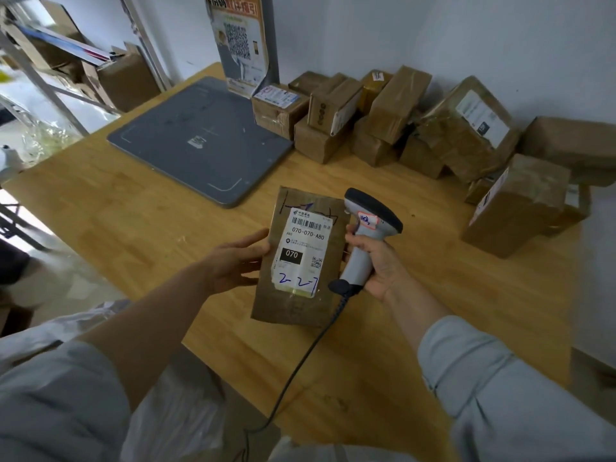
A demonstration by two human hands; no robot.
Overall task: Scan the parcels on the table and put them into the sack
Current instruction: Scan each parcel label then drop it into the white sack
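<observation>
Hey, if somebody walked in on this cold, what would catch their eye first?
Dead centre, the left hand holds a flat brown parcel with a white shipping label, while the right hand grips a grey handheld barcode scanner right of it. Behind them, a heap of brown cardboard boxes lines the wall at the far right of the wooden table.

bare table [140,228] front left, stacked parcels [416,128] crowding back right, scale [200,138] behind
</observation>
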